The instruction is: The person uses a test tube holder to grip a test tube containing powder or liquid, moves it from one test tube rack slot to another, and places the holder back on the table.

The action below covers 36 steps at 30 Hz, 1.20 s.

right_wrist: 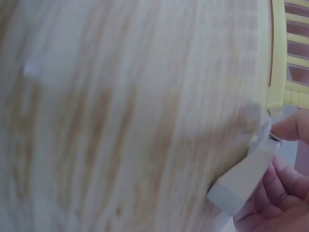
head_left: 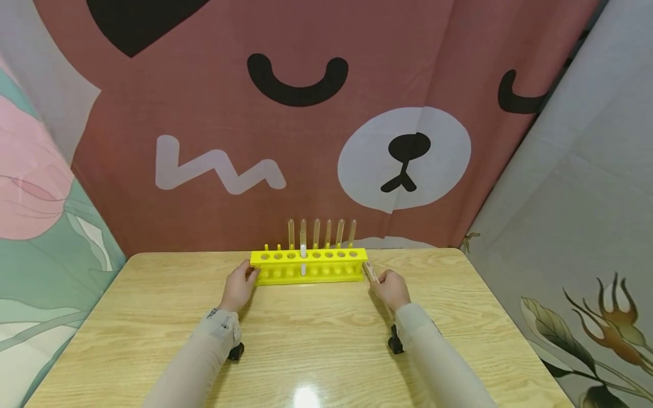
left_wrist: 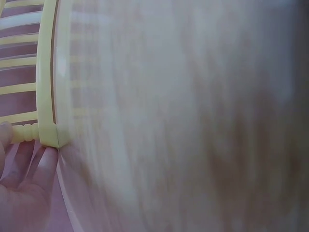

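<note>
A yellow test tube rack [head_left: 308,256] stands at the far edge of the table. Several clear test tubes [head_left: 317,232] sit upside down on its back pegs, and a tube with white in it [head_left: 303,266] stands in one hole. At the rack's left end, my left hand [head_left: 238,286] grips the end post [left_wrist: 24,133] between thumb and fingers. Beside the right end, my right hand [head_left: 391,289] pinches a pale wooden test tube clamp [right_wrist: 248,181], its metal spring near the thumb. The clamp's front part lies close to the rack; whether they touch I cannot tell.
Wood-grain tabletop [head_left: 316,323] stretches from the rack toward me. A curtain with a bear print [head_left: 214,221] hangs directly behind the table, and a grey patterned curtain [head_left: 561,226] borders the right side.
</note>
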Tool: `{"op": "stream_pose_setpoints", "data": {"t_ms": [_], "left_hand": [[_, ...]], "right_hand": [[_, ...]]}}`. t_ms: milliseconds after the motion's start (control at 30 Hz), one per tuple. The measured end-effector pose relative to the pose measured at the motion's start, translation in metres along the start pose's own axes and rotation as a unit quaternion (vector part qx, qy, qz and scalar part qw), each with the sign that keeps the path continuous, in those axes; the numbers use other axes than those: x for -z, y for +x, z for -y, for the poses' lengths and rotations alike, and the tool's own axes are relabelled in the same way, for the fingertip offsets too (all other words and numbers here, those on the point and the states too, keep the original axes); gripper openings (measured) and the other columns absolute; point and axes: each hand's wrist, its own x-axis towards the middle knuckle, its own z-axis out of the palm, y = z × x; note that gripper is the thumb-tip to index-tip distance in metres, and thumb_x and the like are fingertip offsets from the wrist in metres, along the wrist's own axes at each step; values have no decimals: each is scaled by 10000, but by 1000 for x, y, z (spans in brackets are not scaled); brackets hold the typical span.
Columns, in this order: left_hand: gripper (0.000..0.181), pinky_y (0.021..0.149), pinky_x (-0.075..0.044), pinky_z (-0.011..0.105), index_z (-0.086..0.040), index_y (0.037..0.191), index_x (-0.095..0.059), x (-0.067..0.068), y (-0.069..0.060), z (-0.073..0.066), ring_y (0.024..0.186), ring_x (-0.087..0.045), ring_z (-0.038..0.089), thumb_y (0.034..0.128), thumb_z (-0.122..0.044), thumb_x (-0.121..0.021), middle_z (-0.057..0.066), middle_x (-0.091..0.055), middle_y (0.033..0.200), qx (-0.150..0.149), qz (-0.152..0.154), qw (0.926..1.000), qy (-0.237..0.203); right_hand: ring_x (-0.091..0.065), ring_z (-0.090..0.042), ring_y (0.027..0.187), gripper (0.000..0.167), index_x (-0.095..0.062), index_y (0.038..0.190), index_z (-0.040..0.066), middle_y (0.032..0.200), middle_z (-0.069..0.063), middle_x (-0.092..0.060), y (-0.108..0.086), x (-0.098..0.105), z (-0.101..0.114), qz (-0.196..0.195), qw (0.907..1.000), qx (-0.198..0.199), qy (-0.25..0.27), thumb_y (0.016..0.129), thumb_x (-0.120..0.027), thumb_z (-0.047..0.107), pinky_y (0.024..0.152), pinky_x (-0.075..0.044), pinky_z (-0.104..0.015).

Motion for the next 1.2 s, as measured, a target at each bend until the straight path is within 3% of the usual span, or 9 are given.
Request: {"op": "stream_pose_setpoints", "data": {"t_ms": [500, 833, 1200], "left_hand": [[284, 1014, -478, 530, 15, 1310, -565, 0, -1, -2, 1197, -584, 382, 1075, -138, -516, 227, -637, 1266, -46, -17, 10000, 25], [279, 1008, -482, 529, 8, 1306, -569, 0, -1, 1, 1195, -589, 383, 1075, -139, -518, 222, -643, 1260, -66, -14, 10000, 16], [266, 976, -496, 528, 8, 1285, -577, -1, -4, -1, 1155, -600, 386, 1070, -141, -529, 227, -651, 1222, -54, -52, 10000, 10]], "right_hand": [[-542, -228, 652, 191, -572, 993, -33, 819, -141, -597, -5, 4, 2, -304, 9982, -114, 511, 953, -599, 151, 550, -460, -321], [-558, -239, 709, 184, -561, 1013, -24, 836, -124, -588, -7, 7, 10, -755, 9936, 146, 830, 916, -588, 129, 625, -476, -324], [-543, -234, 699, 203, -585, 1030, -12, 849, -126, -592, -6, 14, 18, -1216, 9858, 359, 1104, 912, -622, 149, 624, -468, -325]]}}
